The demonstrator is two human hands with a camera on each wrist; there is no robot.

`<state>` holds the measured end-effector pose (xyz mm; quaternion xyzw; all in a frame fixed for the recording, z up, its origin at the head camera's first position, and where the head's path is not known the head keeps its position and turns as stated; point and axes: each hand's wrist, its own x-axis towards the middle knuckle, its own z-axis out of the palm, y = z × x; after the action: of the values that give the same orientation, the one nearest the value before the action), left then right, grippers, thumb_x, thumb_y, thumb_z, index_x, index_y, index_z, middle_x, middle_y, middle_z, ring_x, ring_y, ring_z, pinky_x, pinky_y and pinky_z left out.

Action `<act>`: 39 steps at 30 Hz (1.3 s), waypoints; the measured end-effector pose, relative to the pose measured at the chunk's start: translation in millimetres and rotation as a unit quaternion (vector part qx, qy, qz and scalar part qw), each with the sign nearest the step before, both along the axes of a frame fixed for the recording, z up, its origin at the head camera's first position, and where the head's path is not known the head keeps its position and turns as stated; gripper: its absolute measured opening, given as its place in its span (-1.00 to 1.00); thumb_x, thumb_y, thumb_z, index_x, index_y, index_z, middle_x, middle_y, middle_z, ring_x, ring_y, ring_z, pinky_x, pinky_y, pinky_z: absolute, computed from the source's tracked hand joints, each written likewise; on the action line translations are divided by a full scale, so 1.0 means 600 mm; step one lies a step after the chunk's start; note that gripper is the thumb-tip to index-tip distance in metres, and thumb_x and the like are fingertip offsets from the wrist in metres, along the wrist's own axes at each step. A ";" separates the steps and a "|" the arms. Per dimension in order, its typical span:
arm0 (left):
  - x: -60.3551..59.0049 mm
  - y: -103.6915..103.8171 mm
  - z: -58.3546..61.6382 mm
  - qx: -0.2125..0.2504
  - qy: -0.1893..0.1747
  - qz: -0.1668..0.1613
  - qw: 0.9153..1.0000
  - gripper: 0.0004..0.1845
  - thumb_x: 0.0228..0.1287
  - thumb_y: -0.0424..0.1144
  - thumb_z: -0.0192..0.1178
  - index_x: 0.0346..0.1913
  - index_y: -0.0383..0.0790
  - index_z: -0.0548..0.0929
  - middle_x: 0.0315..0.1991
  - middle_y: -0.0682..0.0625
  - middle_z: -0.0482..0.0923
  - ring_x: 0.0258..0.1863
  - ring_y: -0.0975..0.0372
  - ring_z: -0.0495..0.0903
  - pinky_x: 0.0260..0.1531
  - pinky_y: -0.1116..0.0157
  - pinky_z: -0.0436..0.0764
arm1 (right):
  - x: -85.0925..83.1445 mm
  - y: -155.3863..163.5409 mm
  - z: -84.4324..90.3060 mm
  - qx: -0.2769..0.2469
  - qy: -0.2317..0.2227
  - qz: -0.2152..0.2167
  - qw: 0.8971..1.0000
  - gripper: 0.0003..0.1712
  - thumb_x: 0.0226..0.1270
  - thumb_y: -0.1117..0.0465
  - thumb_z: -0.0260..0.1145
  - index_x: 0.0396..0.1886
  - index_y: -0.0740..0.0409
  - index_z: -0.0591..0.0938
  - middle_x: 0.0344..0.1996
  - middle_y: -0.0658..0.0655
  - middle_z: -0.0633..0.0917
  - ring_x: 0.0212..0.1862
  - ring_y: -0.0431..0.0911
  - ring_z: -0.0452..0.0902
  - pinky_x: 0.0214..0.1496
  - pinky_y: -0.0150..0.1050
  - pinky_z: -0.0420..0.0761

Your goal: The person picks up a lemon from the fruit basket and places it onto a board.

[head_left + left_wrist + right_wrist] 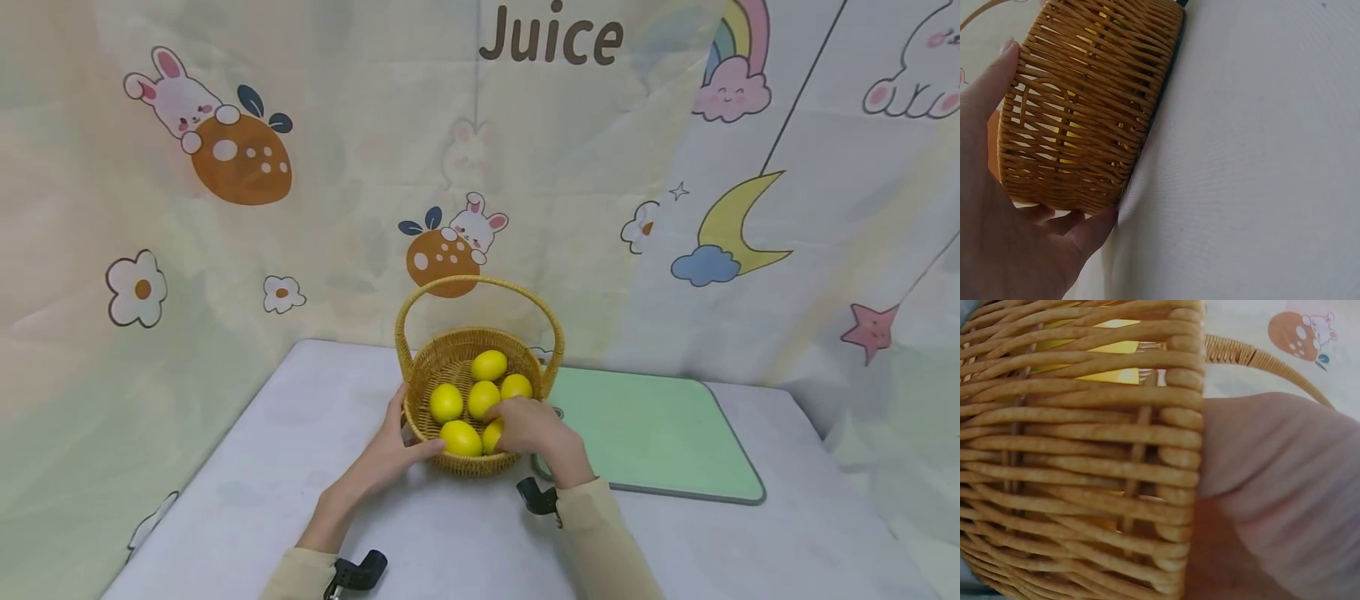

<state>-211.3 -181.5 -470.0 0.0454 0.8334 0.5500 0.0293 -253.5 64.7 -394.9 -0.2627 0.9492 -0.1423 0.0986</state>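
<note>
A round wicker basket (450, 354) with a tall handle stands in the middle of a white table (300, 467) and holds several yellow lemons (489, 365). My left hand (408, 442) cups the basket's near-left wall, thumb over the rim beside a lemon (461, 437). In the left wrist view the left hand (1004, 237) wraps the woven basket (1085, 106) from thumb to fingers. My right hand (517, 421) reaches over the near rim into the basket, fingers curled down on a half-hidden lemon (491, 435). Up close, the right hand (1272, 487) lies over the basket (1072, 456) rim; yellow shows through the weave.
A pale green board (652, 433) lies flat right of the basket, touching or nearly touching it. A cartoon-printed cloth backdrop (300, 208) closes the back and both sides. Bare tabletop (1260, 156) stretches in front and to the left.
</note>
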 end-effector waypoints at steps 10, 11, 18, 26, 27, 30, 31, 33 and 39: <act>0.000 0.001 -0.003 0.000 -0.003 0.005 1.000 0.25 0.08 0.24 0.41 0.56 0.35 -0.36 0.64 0.02 -0.29 0.61 -0.03 -0.12 0.51 -0.13 0.14 | -0.016 0.002 -0.008 -0.014 -0.011 0.025 1.000 -0.68 0.08 0.32 0.43 -0.12 0.01 0.74 -0.40 -0.04 0.59 -0.37 -0.12 0.40 -0.38 -0.28 0.38; 0.000 0.001 -0.004 0.000 -0.003 0.006 1.000 0.24 0.09 0.24 0.40 0.56 0.35 -0.36 0.64 0.01 -0.28 0.61 -0.03 -0.12 0.51 -0.14 0.14 | -0.017 0.002 -0.009 -0.018 -0.011 0.028 0.999 -0.68 0.08 0.33 0.43 -0.12 0.02 0.74 -0.40 -0.04 0.59 -0.38 -0.12 0.40 -0.39 -0.29 0.38; 0.002 0.001 -0.007 -0.010 -0.009 0.009 1.000 0.23 0.10 0.27 0.38 0.55 0.37 -0.38 0.64 -0.01 -0.29 0.61 -0.06 -0.11 0.51 -0.16 0.13 | -0.019 0.002 -0.010 -0.043 -0.009 0.054 0.998 -0.70 0.04 0.36 0.40 -0.19 0.03 0.73 -0.45 -0.04 0.56 -0.43 -0.17 0.38 -0.44 -0.36 0.35; 0.000 0.002 -0.005 -0.008 0.002 0.000 1.000 0.21 0.12 0.24 0.38 0.54 0.41 -0.37 0.64 0.02 -0.27 0.61 -0.03 -0.10 0.48 -0.11 0.22 | -0.019 0.017 0.004 -0.097 -0.012 0.039 0.995 -0.58 0.06 0.32 0.41 0.00 0.10 0.73 -0.10 0.01 0.71 -0.19 -0.12 0.50 -0.20 -0.26 0.55; 0.000 0.002 -0.004 -0.009 0.002 -0.001 1.000 0.21 0.12 0.24 0.38 0.54 0.40 -0.37 0.64 0.01 -0.27 0.61 -0.04 -0.10 0.49 -0.11 0.21 | -0.018 0.019 0.008 -0.106 -0.011 0.036 0.994 -0.58 0.08 0.30 0.41 0.02 0.11 0.73 -0.05 0.02 0.71 -0.14 -0.11 0.51 -0.13 -0.23 0.58; 0.001 0.001 -0.003 -0.007 -0.001 -0.001 1.000 0.20 0.13 0.23 0.38 0.54 0.40 -0.37 0.64 0.01 -0.27 0.61 -0.04 -0.11 0.50 -0.13 0.18 | -0.014 0.028 0.021 -0.135 -0.002 0.030 0.990 -0.57 0.11 0.25 0.43 0.04 0.12 0.72 0.05 0.05 0.71 -0.01 -0.10 0.53 0.05 -0.18 0.61; 0.000 0.001 -0.003 -0.008 -0.002 -0.001 1.000 0.20 0.13 0.24 0.37 0.54 0.39 -0.37 0.64 0.01 -0.28 0.61 -0.04 -0.12 0.50 -0.14 0.17 | -0.012 0.031 0.026 -0.140 0.000 0.028 0.990 -0.57 0.12 0.24 0.44 0.05 0.11 0.72 0.06 0.05 0.71 0.00 -0.11 0.53 0.05 -0.18 0.61; -0.001 0.001 -0.004 -0.006 0.000 -0.001 1.000 0.20 0.13 0.23 0.37 0.55 0.38 -0.37 0.64 0.01 -0.28 0.62 -0.03 -0.12 0.50 -0.14 0.17 | -0.009 0.040 0.034 -0.153 0.003 0.020 0.988 -0.56 0.13 0.22 0.44 0.06 0.10 0.71 0.05 0.03 0.71 -0.04 -0.11 0.52 -0.01 -0.20 0.62; -0.004 -0.002 -0.006 0.000 0.007 -0.007 1.000 0.21 0.15 0.21 0.38 0.56 0.35 -0.37 0.64 0.01 -0.29 0.62 -0.03 -0.12 0.48 -0.09 0.24 | 0.004 0.075 0.058 -0.187 0.002 -0.008 0.982 -0.52 0.13 0.19 0.47 0.10 0.07 0.69 0.06 -0.02 0.70 -0.01 -0.12 0.53 -0.02 -0.24 0.61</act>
<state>-213.8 -182.4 -473.4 0.0550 0.8331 0.5498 0.0273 -250.8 109.9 -360.2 -0.2695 0.9080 -0.3177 0.0447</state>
